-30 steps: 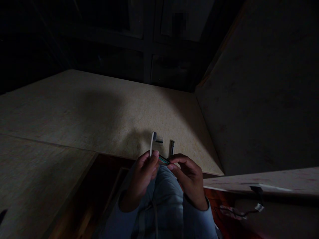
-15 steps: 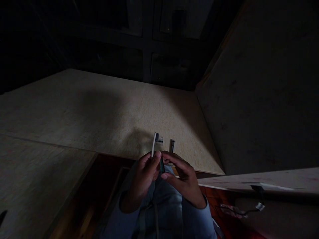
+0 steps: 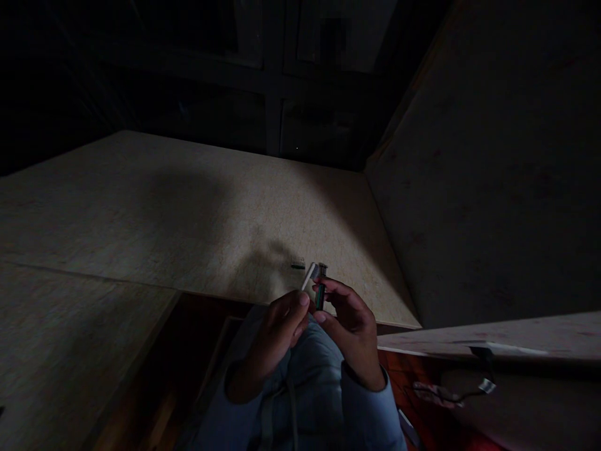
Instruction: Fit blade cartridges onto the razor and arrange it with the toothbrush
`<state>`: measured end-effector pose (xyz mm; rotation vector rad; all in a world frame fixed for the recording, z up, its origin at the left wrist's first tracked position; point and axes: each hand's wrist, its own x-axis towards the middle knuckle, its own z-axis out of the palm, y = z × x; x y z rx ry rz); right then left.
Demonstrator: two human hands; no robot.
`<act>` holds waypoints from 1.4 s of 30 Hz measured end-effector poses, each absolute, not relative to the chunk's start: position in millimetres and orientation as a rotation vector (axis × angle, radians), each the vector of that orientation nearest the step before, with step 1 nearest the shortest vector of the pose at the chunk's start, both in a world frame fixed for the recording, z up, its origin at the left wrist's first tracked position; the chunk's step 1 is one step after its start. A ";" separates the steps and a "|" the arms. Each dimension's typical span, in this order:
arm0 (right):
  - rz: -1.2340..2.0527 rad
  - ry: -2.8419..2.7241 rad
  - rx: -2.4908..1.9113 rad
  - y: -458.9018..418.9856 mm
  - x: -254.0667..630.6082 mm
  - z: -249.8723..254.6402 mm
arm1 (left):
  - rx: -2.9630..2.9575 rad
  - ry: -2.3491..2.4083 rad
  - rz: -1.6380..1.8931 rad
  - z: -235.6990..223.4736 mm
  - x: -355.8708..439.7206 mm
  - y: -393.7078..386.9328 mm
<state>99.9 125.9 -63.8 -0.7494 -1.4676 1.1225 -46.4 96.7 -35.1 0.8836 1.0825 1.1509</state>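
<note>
My left hand (image 3: 283, 322) is closed around the white handle of a toothbrush (image 3: 307, 275), whose grey bristled head points up and right. Between the thumb and fingers of my right hand (image 3: 350, 319) is a small dark green and black block (image 3: 320, 297), held upright; its kind is unclear in the dim light. The brush head is close to the top of this block, and I cannot tell whether they touch. On the table just beyond lies a small clear and green piece (image 3: 297, 263). A dark, T-headed object (image 3: 323, 268) lies partly hidden behind the brush and my right fingers.
The pale speckled tabletop (image 3: 211, 207) stretches ahead and to the left, with a seam and a front edge near my lap. A tall panel (image 3: 483, 188) rises on the right. Dark window panes (image 3: 225, 113) stand behind. A black cable (image 3: 469, 396) hangs at lower right.
The toothbrush has tilted to the right, its head now near the block. My right hand has lifted the block slightly up and right, showing more of its green face.
</note>
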 end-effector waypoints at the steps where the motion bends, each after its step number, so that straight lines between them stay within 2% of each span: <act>1: 1.121 -1.431 -0.747 125.9 100.2 -64.1 | 0.928 1.030 1.120 -37.7 -47.0 97.1; 14: 1.161 -1.230 -0.727 128.5 100.6 -60.9 | 1.138 0.940 0.962 -48.0 -50.7 98.2; 37: 1.174 -1.243 -0.716 126.0 100.1 -57.0 | 1.161 1.210 1.037 -47.7 -58.2 98.0; 42: 1.157 -1.194 -0.712 126.8 102.6 -61.3 | 1.231 1.181 0.935 -47.5 -62.4 92.7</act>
